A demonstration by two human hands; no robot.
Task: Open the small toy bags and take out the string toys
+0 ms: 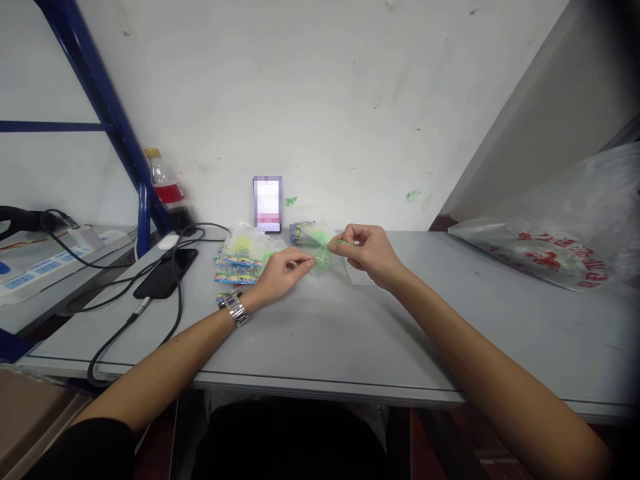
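One grey table (320, 347) carries everything; at its three o'clock edge lies one large plastic bag (555, 233) with red print, at nine o'clock one black phone (165, 273) on a cable, and at eleven o'clock one bottle (165, 180). At twelve o'clock one small screen (267, 203) leans on the wall, beside a pile of colourful packets (239, 261), perhaps four, hard to count. Two hands meet at centre: the left hand (280, 277) and right hand (367, 253) both pinch one small green packet (323, 255) held just above the tabletop. Keeping it taut between fingertips, pinching near its edges, looks the steadiest way to handle it.
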